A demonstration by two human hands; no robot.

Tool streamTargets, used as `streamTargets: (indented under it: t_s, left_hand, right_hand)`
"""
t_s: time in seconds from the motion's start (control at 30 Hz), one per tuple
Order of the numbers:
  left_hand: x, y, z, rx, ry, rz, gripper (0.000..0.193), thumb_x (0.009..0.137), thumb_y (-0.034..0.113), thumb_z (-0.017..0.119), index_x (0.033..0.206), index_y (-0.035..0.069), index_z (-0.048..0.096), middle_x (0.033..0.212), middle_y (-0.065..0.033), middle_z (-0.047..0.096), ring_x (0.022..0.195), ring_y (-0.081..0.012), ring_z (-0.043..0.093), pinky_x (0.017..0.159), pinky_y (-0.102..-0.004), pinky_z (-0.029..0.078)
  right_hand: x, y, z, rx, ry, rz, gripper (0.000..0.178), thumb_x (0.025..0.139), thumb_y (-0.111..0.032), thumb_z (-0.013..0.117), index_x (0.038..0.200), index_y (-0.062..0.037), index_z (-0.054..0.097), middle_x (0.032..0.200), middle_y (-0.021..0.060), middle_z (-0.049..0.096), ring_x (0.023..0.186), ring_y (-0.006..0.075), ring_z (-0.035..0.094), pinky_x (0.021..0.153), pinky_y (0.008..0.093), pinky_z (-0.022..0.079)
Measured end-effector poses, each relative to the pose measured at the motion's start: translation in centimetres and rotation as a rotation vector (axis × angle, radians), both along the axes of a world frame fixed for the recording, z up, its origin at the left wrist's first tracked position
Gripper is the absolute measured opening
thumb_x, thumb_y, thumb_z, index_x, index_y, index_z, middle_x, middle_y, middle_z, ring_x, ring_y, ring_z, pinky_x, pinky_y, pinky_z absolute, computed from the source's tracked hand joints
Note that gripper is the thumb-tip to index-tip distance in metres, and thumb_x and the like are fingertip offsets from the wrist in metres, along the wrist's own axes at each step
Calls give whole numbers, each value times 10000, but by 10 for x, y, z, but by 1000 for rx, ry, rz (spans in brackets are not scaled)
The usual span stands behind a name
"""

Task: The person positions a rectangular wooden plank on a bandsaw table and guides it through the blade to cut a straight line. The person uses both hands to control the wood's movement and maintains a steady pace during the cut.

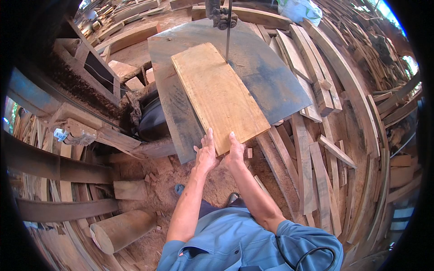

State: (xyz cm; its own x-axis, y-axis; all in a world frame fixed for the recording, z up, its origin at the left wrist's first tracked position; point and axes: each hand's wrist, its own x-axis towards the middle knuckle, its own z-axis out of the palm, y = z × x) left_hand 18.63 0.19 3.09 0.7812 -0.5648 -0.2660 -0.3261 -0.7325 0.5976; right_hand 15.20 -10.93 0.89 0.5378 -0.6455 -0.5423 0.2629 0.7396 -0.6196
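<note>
Together, left hand [206, 155] and right hand [235, 152] grip a board [219, 97] on a dusty metal table [276, 86] amid strewn timber [302, 167].

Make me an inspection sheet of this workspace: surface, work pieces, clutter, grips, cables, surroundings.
Surface: grey metal table, patchy with brownish dust.
Job's things: wide board lying flat on it, right edge at the upright saw blade; whether it is being cut, cannot tell.
Clutter: wood block and small chips on the dusty floor.
Grips: left grip at the board's near left corner; right grip at the near end, thumb on top.
Cables: black cord looped by the blue shirt; its end not shown.
Surroundings: timber piled right, log lower left, whitish bag beyond.
</note>
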Motion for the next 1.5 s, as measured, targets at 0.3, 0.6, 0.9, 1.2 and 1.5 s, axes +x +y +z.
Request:
streamTargets:
  t_s: [0.3, 0.6, 0.9, 1.2, 1.5]
  left_hand:
    - [-3, -2, 9, 9, -21, 39, 1381, 786, 305, 918, 1682, 153, -122, 1671, -297, 304, 1537, -473, 330, 1208, -783, 173]
    - [-7, 4, -32, -143, -297, -10, 1335, 819, 341, 889, 1678, 91, -103, 1686, -291, 275, 1539, -521, 298, 1198, -802, 134]
    - [-5, 9, -48, -61, -267, -52, 1220, 874, 254, 797, 1666, 30, -103, 1660, -385, 243, 1548, -566, 244, 1201, -801, 102]
    - [-6, 5, -36, -37, -186, -29, 1157, 881, 181, 767, 1666, 0, -63, 1664, -386, 238, 1558, -561, 227, 1217, -782, 93]
    - [-2, 6, -37, -16, -170, -24, 1145, 897, 181, 750, 1667, 3, -79, 1672, -377, 234, 1565, -552, 217, 1231, -763, 86]
  right_hand:
    - [2, -2, -6, 57, -42, 68, 537, 1006, -198, 729, 1472, -49, 506, 1411, 127, 628, 1268, 301, 628, 1069, 501, 539]
    - [13, -12, -40, -99, 59, 64, 769, 989, -139, 727, 1590, -28, 260, 1526, 167, 491, 1364, 292, 531, 1152, 449, 452]
    - [1, 27, -27, -558, 270, -12, 1026, 967, -164, 660, 1646, 54, -78, 1662, 296, 131, 1536, 358, 239, 1286, 448, 193]
    - [9, 25, -22, -527, 321, -50, 1036, 955, -178, 676, 1640, 69, -60, 1623, 314, 277, 1489, 367, 358, 1252, 436, 280]
    - [12, 29, -25, -481, 277, -62, 1032, 954, -168, 663, 1641, 65, -71, 1630, 320, 254, 1489, 371, 360, 1249, 439, 283]
